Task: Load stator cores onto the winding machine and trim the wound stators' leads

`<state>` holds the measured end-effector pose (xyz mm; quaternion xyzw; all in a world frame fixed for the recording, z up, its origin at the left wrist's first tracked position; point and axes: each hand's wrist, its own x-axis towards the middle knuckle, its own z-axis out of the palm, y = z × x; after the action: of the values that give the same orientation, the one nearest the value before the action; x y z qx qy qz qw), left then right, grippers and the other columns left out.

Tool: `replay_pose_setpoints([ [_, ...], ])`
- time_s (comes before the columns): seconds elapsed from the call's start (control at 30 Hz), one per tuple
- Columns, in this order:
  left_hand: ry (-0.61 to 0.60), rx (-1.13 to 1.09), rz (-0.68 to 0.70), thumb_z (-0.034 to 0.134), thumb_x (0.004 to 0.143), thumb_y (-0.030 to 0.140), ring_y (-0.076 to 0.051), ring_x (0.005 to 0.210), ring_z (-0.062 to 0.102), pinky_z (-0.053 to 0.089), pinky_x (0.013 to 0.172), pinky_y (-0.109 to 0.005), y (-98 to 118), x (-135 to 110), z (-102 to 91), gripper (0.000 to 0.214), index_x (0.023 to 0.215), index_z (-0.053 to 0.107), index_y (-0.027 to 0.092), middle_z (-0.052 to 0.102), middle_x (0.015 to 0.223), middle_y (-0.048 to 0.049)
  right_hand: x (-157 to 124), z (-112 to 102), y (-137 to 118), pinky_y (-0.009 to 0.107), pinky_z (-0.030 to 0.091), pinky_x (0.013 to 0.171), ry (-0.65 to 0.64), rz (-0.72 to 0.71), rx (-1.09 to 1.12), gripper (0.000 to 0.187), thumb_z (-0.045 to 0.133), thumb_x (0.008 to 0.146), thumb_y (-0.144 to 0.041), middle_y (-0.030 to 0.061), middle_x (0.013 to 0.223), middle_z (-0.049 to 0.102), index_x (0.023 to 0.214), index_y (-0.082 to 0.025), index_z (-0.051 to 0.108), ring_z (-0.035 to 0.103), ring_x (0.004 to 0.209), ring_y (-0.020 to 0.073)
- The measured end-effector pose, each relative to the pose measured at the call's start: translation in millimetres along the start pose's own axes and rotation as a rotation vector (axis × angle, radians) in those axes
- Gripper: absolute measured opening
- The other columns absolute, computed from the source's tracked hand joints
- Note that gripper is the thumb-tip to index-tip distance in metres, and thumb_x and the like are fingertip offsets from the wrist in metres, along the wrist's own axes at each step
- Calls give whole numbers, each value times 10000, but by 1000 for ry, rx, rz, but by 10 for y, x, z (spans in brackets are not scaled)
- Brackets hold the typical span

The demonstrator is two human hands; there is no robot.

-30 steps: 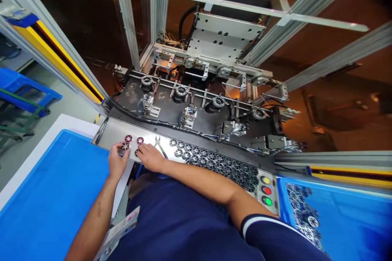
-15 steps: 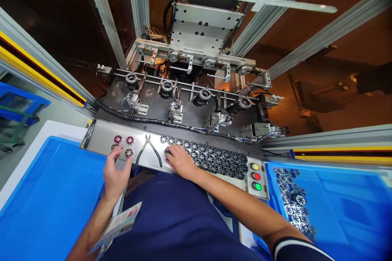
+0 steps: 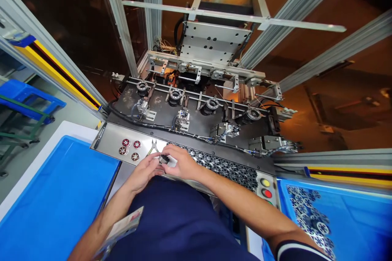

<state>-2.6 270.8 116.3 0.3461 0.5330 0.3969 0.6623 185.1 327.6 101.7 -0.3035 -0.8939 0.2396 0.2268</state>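
Close to the panel's front edge, my left hand (image 3: 146,172) and my right hand (image 3: 181,162) meet around one small round black-and-silver part, which looks like a motor stator core (image 3: 164,158). Fingers of both hands pinch it from either side and cover much of it. Behind my fingers lies a pair of cutting pliers (image 3: 154,146), its handles mostly hidden. Several red-rimmed round cores (image 3: 135,156) sit on the metal panel (image 3: 113,140) left of my left hand. To the right of my right hand, packed rows of similar black-and-silver cores (image 3: 226,167) cover the panel.
A machine with several round fixtures (image 3: 175,97) stands behind the panel. A pen (image 3: 100,135) lies at the panel's left end; yellow and red buttons (image 3: 266,193) are at its right. Blue trays flank me: the left tray (image 3: 61,195), and the right tray (image 3: 358,212) holding more cores.
My right hand has lifted a core from the left end of the rows. My left hand has moved right from beside the red-rimmed cores and closed on it too. The view has shifted.
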Motion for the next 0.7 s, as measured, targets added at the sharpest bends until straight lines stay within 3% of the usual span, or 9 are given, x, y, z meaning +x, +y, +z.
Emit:
replay_pose_setpoints([
  [0.17, -67, -254, 40, 714, 794, 605, -235, 944, 700, 554, 829, -361, 323, -99, 149, 654, 1302, 552, 226, 720, 991, -84, 262, -408, -388, 366, 568, 876, 353, -128, 290, 354, 648, 866, -205, 113, 1126, 701, 1210, -192, 564, 670, 1029, 208],
  [0.27, -69, -429, 66, 770, 795, 498, -193, 905, 701, 543, 831, -323, 446, -139, 178, 510, 1194, 558, 263, 714, 923, -25, 307, -540, -468, 392, 565, 759, 468, -150, 185, 311, 686, 858, -218, 123, 1001, 701, 1155, -175, 605, 660, 897, 228],
  [0.33, -47, -469, 101, 790, 789, 454, -156, 838, 691, 538, 787, -282, 484, -152, 190, 407, 1068, 570, 255, 697, 878, 5, 312, -581, -493, 379, 547, 700, 486, -163, 118, 196, 640, 891, -196, 97, 900, 688, 1086, -188, 630, 642, 820, 217],
  [0.43, -8, -457, 152, 822, 747, 474, -136, 782, 674, 529, 721, -249, 515, -168, 218, 455, 1046, 556, 256, 678, 852, 18, 320, -606, -527, 380, 534, 681, 458, -151, 106, 128, 587, 923, -197, 79, 829, 681, 1032, -212, 652, 637, 782, 214],
  [0.57, 27, -369, 173, 820, 735, 506, -162, 784, 687, 537, 713, -276, 566, -190, 267, 521, 1076, 511, 263, 683, 847, 8, 352, -610, -559, 401, 526, 699, 422, -87, 151, 160, 579, 923, -216, 79, 839, 686, 1060, -229, 660, 631, 783, 224],
  [0.7, 80, -296, 215, 806, 754, 491, -163, 762, 686, 536, 696, -277, 581, -187, 277, 492, 1065, 506, 256, 707, 857, -6, 391, -623, -527, 412, 540, 759, 462, -120, 196, 266, 651, 877, -195, 110, 966, 679, 1141, -220, 633, 630, 881, 241],
])
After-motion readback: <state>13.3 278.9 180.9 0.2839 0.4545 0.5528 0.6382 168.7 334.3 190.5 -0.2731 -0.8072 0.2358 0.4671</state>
